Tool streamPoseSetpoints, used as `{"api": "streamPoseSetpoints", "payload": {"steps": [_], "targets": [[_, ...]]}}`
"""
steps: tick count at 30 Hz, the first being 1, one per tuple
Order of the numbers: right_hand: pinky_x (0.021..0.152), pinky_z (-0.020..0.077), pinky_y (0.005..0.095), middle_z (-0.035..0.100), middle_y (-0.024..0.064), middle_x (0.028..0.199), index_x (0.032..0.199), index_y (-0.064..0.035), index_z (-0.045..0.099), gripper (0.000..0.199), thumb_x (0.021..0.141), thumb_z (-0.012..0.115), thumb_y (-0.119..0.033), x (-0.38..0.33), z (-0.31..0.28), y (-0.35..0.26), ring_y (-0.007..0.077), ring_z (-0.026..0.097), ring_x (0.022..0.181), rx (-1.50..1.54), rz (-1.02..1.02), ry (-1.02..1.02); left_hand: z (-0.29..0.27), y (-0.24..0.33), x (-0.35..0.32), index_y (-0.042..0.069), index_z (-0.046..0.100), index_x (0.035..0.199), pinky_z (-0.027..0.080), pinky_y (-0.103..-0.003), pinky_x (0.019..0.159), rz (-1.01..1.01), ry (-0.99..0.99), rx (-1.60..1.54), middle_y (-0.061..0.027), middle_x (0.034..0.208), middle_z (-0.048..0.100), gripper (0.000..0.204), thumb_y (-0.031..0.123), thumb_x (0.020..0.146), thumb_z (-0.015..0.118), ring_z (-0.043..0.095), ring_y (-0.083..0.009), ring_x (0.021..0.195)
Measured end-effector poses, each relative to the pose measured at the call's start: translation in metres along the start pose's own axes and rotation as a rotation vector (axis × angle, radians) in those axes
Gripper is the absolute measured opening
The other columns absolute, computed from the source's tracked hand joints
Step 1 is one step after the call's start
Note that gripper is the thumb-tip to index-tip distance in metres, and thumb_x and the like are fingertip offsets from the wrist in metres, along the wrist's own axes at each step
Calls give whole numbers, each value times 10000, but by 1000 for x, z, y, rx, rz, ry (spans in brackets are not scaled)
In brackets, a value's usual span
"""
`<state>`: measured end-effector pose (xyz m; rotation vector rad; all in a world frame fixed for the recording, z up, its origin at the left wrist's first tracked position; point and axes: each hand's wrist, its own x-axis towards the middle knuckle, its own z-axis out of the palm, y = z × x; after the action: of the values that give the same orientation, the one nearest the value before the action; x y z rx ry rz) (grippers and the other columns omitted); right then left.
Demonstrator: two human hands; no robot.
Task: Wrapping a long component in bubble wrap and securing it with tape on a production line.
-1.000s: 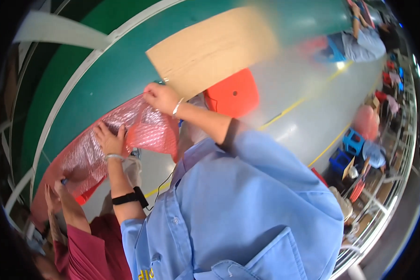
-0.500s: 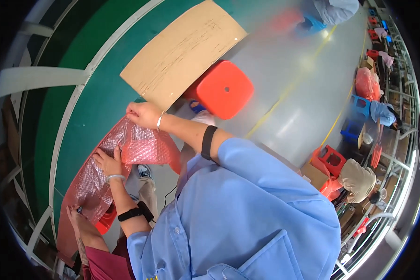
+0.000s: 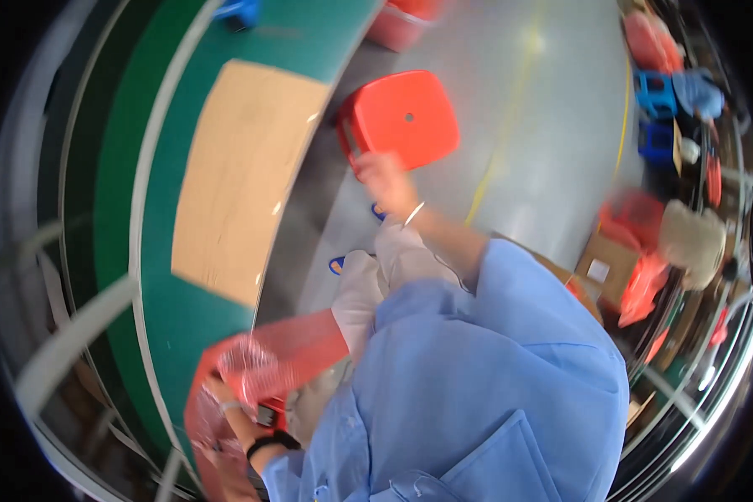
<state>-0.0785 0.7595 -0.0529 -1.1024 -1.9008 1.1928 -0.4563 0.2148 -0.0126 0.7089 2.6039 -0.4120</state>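
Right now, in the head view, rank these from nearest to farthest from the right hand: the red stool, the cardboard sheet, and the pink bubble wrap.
From the right hand:
1. Red stool, just above it, by the table edge.
2. Cardboard sheet, to its left on the green table.
3. Pink bubble wrap, lower left, at the left hand.

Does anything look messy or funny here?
Nothing is spilled or broken. The pink bubble-wrap sheet is bunched up and hangs over the edge of the green table, with the left hand at it. The right hand is blurred, empty as far as I can tell, near the red plastic stool.
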Motion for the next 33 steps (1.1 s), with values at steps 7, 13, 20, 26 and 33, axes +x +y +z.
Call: {"api": "streamPoseSetpoints", "payload": {"steps": [7, 13, 20, 26, 33], "targets": [[853, 423, 424, 522, 276, 1076, 1126, 77, 464, 697, 708, 654, -448, 16, -200, 342, 391, 510, 996, -384, 665, 453, -34, -10, -9, -28, 429, 1218, 360, -379, 928, -250, -63, -625, -197, 1230, 460, 593, 450, 871, 380, 446, -301, 1110], [819, 450, 414, 542, 251, 1060, 1211, 69, 383, 806, 681, 689, -456, 9, -85, 330, 357, 533, 996, -99, 621, 173, -94, 30, -47, -36, 527, 1090, 427, -388, 813, -205, -247, 48, -219, 1077, 535, 559, 458, 870, 384, 524, -292, 958], [649, 501, 395, 523, 69, 1050, 1347, -108, 202, 814, 744, 600, -483, -23, 1, 257, 187, 532, 902, 211, 882, -517, -22, 16, -20, -19, 505, 1071, 402, -395, 839, 11, -76, 135, -192, 1070, 519, 472, 388, 835, 465, 491, -318, 964], [776, 469, 452, 364, 41, 1317, 1360, -130, 220, 798, 772, 546, -561, 88, -7, 233, 247, 370, 1192, 288, 875, -189, 23, -53, -13, -5, 486, 1055, 381, -401, 862, 130, 17, 253, -169, 1064, 505, 419, 328, 806, 535, 462, -341, 968], [562, 536, 305, 512, 82, 1107, 1237, -95, 359, 569, 797, 632, -330, 19, 40, 222, 193, 580, 891, -50, 780, -560, 38, 33, -13, -5, 348, 1235, 278, -403, 980, 13, 243, -349, -228, 1187, 408, 603, 323, 787, 583, 368, -368, 1128]]}}
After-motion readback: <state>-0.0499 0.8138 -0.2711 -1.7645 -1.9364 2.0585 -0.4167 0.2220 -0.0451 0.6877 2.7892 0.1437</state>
